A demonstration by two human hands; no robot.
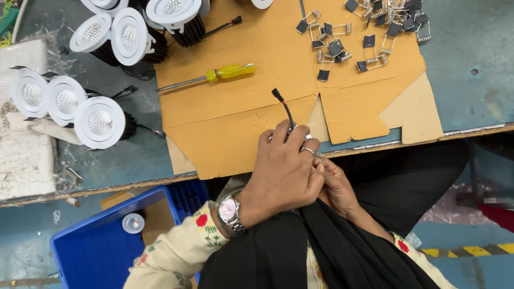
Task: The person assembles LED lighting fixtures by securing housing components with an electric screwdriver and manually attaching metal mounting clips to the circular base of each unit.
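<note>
Left hand [284, 171] around white, black-wired downlight [300, 134]

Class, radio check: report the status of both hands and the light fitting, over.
Left hand and right hand both closed on one small light fitting, mostly hidden. Its black lead sticks up over the cardboard. Screwdriver lies apart, untouched.

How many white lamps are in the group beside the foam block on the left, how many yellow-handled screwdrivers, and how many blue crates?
White lamps in that group: 3
Yellow-handled screwdrivers: 1
Blue crates: 1
Total: 5
</note>
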